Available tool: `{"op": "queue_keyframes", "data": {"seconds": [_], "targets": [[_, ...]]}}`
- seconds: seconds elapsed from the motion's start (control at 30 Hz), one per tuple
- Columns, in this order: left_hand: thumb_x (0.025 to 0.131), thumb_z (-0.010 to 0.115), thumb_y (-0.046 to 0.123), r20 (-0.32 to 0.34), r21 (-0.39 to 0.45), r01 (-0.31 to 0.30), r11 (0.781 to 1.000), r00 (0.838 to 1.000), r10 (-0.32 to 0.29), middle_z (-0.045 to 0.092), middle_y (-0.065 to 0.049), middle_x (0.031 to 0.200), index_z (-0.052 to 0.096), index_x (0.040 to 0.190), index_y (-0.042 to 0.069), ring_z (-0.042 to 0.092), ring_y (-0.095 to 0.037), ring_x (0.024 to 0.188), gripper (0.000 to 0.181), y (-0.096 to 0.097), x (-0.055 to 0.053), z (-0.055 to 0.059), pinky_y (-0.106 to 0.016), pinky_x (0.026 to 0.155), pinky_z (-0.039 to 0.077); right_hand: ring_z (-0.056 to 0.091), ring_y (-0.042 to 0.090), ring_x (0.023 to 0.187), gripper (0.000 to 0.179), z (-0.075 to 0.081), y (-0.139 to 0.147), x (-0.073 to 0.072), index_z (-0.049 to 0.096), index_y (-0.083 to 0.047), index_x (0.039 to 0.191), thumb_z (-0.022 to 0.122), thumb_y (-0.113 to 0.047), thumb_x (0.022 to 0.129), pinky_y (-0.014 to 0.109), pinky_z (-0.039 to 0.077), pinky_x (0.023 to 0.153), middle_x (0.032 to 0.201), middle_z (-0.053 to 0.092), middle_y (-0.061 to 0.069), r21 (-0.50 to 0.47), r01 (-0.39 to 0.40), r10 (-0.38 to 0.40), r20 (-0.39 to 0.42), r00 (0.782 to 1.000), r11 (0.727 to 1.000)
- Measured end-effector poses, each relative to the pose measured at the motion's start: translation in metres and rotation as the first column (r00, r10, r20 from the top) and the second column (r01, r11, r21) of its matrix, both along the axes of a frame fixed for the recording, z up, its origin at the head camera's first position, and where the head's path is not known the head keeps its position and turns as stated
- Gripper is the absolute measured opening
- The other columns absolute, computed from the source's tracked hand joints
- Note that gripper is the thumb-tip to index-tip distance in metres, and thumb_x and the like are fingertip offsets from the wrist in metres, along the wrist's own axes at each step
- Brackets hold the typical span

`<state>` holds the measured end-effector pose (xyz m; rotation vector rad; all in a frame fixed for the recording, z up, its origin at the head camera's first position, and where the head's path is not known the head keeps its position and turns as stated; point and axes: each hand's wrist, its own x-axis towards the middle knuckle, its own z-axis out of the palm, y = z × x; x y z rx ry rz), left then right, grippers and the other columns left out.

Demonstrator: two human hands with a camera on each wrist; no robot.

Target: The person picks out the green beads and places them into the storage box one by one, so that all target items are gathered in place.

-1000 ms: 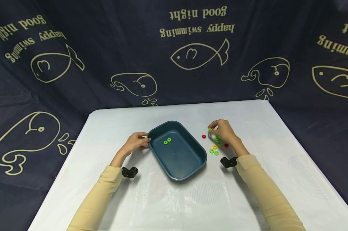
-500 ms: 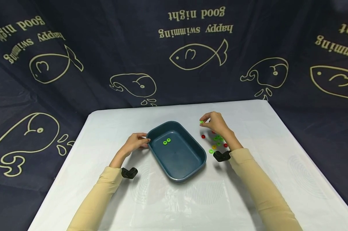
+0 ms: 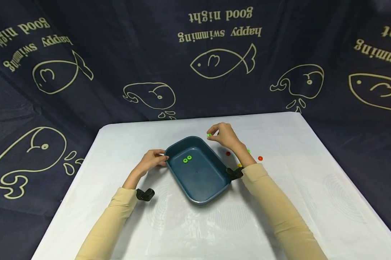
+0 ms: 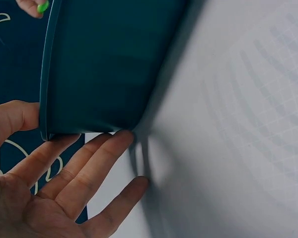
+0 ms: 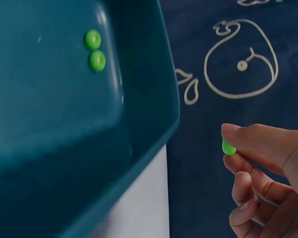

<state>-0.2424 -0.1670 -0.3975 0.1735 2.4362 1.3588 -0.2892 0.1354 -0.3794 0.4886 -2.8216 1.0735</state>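
Observation:
A dark blue plastic bin (image 3: pixel 197 182) stands at an angle on the white-covered table. My left hand (image 3: pixel 151 159) grips its far-left rim, thumb over the edge and fingers (image 4: pixel 97 166) against the outer wall. Between thumb and fingertip, my right hand (image 3: pixel 226 135) pinches a small green ring (image 5: pixel 229 148) just beyond the bin's far-right rim, raised above the table. Two green rings (image 5: pixel 93 39) lie side by side on the bin's floor.
To the right of the bin lie a red ring (image 3: pixel 228 154), an orange-red ring (image 3: pixel 260 158), a yellow ring (image 3: pixel 240 165) and a green ring (image 3: pixel 249 151), partly hidden by my right forearm. A dark printed curtain (image 3: pixel 182 97) hangs behind the table.
My right hand has carried the green ring left and away from the loose rings, to the bin's far-right rim. The left hand and bin stay put.

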Motion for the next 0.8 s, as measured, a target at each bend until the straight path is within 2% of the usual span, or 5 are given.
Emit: {"op": "queue_keyframes", "data": {"seconds": [0.23, 0.37, 0.5, 0.8], "targets": [[0.091, 0.056, 0.015, 0.005, -0.015, -0.009, 1.0, 1.0, 0.009, 0.061, -0.029, 0.117, 0.048, 0.131, -0.009, 0.065, -0.039, 0.098, 0.047, 0.0, 0.0, 0.0, -0.044, 0.085, 0.056, 0.063, 0.022, 0.079, 0.019, 0.005, -0.023, 0.0, 0.073, -0.005, 0.097, 0.075, -0.013, 0.079, 0.032, 0.053, 0.068, 0.092, 0.072, 0.009, -0.009, -0.033, 0.033, -0.01, 0.999, 0.999], [0.092, 0.056, 0.015, 0.008, -0.018, -0.007, 1.0, 1.0, 0.007, 0.06, -0.029, 0.119, 0.047, 0.132, -0.009, 0.064, -0.04, 0.099, 0.048, 0.0, 0.0, 0.001, -0.046, 0.088, 0.055, 0.062, 0.021, 0.08, 0.02, 0.005, -0.036, 0.001, 0.073, -0.006, 0.098, 0.074, -0.014, 0.08, 0.031, 0.053, 0.068, 0.093, 0.071, 0.009, -0.01, -0.046, 0.046, 0.011, 0.999, 0.999], [0.092, 0.055, 0.015, 0.009, -0.019, -0.005, 1.0, 1.0, 0.005, 0.06, -0.03, 0.12, 0.046, 0.132, -0.01, 0.064, -0.041, 0.1, 0.048, 0.0, 0.0, 0.0, -0.049, 0.09, 0.053, 0.062, 0.02, 0.082, 0.02, 0.0, -0.048, 0.0, 0.073, -0.007, 0.099, 0.074, -0.016, 0.081, 0.03, 0.053, 0.068, 0.094, 0.071, 0.007, -0.002, -0.064, 0.064, 0.036, 0.997, 0.998], [0.092, 0.056, 0.014, 0.003, -0.012, -0.009, 1.0, 1.0, 0.009, 0.06, -0.031, 0.119, 0.047, 0.131, -0.011, 0.063, -0.042, 0.1, 0.047, 0.002, 0.0, 0.001, -0.052, 0.091, 0.052, 0.064, 0.019, 0.09, 0.019, -0.017, -0.071, 0.002, 0.073, -0.006, 0.098, 0.074, -0.014, 0.081, 0.032, 0.054, 0.08, 0.094, 0.072, 0.005, 0.04, -0.133, 0.129, 0.085, 0.988, 0.99]]}}
